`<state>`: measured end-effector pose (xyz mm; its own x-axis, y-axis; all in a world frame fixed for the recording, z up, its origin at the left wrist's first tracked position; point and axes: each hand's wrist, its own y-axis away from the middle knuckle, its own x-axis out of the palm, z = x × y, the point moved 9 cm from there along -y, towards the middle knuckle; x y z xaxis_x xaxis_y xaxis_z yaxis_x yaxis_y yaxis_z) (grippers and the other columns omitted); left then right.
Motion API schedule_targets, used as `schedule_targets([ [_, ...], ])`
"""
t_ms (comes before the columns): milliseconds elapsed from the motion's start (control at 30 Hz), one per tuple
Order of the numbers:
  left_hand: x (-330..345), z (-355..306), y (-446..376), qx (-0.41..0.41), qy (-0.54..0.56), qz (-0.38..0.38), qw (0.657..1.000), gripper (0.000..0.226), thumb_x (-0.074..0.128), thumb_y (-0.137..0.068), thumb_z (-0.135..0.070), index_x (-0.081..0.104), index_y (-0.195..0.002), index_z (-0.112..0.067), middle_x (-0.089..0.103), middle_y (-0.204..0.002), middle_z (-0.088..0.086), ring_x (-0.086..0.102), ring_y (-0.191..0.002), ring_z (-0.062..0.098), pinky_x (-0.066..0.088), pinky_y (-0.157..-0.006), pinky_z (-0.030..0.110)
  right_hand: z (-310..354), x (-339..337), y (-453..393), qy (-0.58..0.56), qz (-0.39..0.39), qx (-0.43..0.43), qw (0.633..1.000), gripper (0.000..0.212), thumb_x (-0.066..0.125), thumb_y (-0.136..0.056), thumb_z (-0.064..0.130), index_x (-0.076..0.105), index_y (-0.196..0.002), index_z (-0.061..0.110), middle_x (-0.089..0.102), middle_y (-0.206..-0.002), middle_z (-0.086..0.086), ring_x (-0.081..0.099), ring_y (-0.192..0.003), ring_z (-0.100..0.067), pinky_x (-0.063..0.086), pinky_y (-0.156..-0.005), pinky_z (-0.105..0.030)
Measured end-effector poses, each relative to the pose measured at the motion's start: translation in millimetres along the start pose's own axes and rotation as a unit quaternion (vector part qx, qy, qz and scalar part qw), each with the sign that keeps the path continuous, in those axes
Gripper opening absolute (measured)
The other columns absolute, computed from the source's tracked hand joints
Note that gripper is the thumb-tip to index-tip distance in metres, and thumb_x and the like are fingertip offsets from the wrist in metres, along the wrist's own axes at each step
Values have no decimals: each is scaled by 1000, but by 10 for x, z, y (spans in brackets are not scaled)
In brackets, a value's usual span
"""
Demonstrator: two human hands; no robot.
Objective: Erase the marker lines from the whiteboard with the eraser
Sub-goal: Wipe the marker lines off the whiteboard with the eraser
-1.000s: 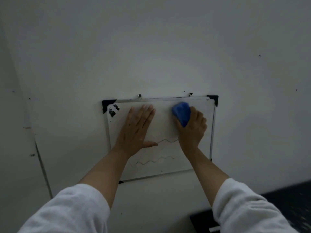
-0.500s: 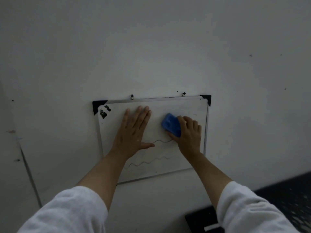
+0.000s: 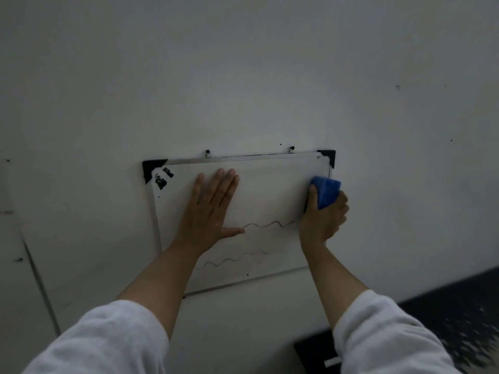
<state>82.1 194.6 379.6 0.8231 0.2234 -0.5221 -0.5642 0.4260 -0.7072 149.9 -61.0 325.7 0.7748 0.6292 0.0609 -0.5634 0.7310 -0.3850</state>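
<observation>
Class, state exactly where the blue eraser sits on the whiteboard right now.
In the head view the blue eraser is held in the right hand at the whiteboard's right edge, just below its black top-right corner and above the upper wavy line.

The whiteboard [image 3: 270, 190] hangs tilted on the wall, silver-framed with black corner caps. Two wavy marker lines [image 3: 267, 225] remain across its lower half. The blue eraser [image 3: 327, 192] presses against the board's right edge near the top corner.
</observation>
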Motion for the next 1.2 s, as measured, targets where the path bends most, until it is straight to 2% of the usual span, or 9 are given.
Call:
schedule_targets([
  [200, 8, 15, -3, 4, 2, -2, 1000, 116, 54, -70, -79, 22, -151, -2, 19, -160, 14, 15, -148, 30, 20, -115, 60, 343, 120, 251, 127, 70, -313, 939, 66, 71, -78, 47, 48, -127, 9, 56, -115, -13, 49, -99, -29, 43, -77, -41],
  [367, -11, 11, -2, 2, 4, -1, 1000, 115, 52, -71, -80, 23, -151, -3, 19, -160, 13, 16, -148, 29, 20, -115, 60, 223, -26, -174, -10, -17, 19, 1000, 70, 60, -83, 56, 41, -134, 13, 50, -129, -11, 47, -115, -31, 43, -92, -50],
  [533, -23, 20, -4, 8, 15, -4, 1000, 111, 48, -74, -79, 24, -151, -2, 20, -159, 13, 17, -147, 30, 20, -115, 59, 607, 91, 53, 75, 21, -223, 972, 70, 65, -81, 54, 45, -131, 9, 54, -120, -13, 49, -106, -30, 43, -85, -41],
  [667, -55, 29, 22, 29, 18, -11, 999, 107, 47, -77, -78, 28, -149, -2, 22, -159, 14, 18, -147, 31, 22, -115, 58, 332, 35, -160, -32, -23, 39, 998, 71, 59, -83, 58, 39, -137, 15, 48, -130, -9, 46, -116, -30, 42, -94, -50],
  [767, -101, 54, 52, 44, 28, -21, 998, 101, 45, -80, -75, 32, -148, -2, 25, -157, 15, 21, -146, 32, 25, -114, 58, 688, 102, 122, 65, -3, -144, 987, 72, 57, -81, 60, 43, -133, 12, 52, -123, -12, 49, -108, -31, 45, -86, -47],
  [867, -124, 99, 123, 48, 31, -27, 998, 98, 49, -80, -72, 32, -148, -3, 25, -157, 15, 21, -146, 32, 25, -114, 57, 824, 277, 409, 136, 57, -396, 906, 65, 54, -79, 57, 46, -125, 12, 57, -113, -14, 52, -95, -31, 43, -75, -39],
  [933, -129, 142, 186, 44, 30, -24, 998, 99, 49, -81, -73, 31, -149, -3, 24, -158, 15, 20, -146, 32, 24, -115, 56, 793, 285, 355, 134, 58, -407, 902, 64, 56, -79, 57, 45, -125, 13, 57, -112, -13, 52, -94, -31, 44, -74, -39],
  [1067, -184, 254, 298, 35, 31, -23, 999, 104, 49, -78, -77, 31, -148, -2, 24, -157, 15, 19, -147, 31, 24, -115, 57, 631, 227, 293, 31, 5, -132, 991, 75, 64, -78, 58, 45, -132, 10, 55, -120, -13, 52, -104, -32, 48, -82, -49],
  [1200, -214, 431, 387, 18, 15, -18, 1000, 112, 59, -70, -77, 31, -148, -1, 25, -157, 16, 20, -146, 31, 22, -115, 58, 874, 434, 868, 140, 29, -439, 887, 62, 67, -77, 51, 49, -122, 13, 59, -109, -13, 51, -90, -30, 43, -70, -38],
])
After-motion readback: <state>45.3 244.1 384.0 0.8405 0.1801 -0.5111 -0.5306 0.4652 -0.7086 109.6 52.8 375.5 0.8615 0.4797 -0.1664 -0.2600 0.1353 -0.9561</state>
